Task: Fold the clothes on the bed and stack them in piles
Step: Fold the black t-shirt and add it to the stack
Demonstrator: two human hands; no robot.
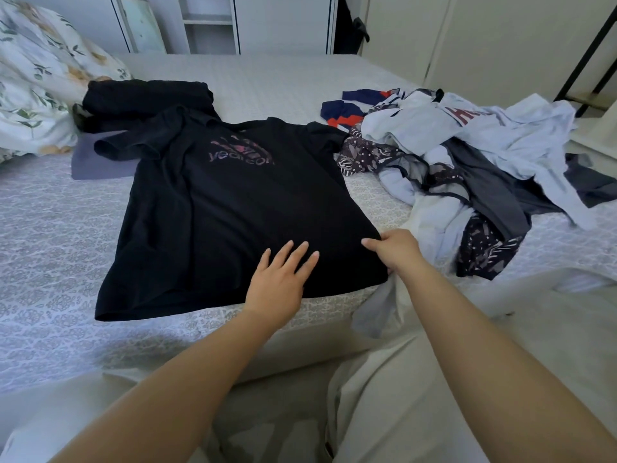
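Head view of a bed (50,208) with a pale patterned cover. A black T-shirt (233,208) with a faded chest print lies spread flat, front up, near the bed's near edge, its hem toward the viewer. The left hand (278,279) rests flat on the shirt's lower hem, fingers straight and slightly spread. The right hand (395,250) grips the shirt's lower right corner, fingers curled round the fabric. Unfolded clothes (467,155), white, grey and patterned, lie heaped toward the bed's right edge, just beside the shirt. Dark folded garments (147,98) form a pile behind the shirt's left sleeve, toward the far left corner, beside a floral pillow (36,78). White cupboards (207,25) stand beyond the far edge.
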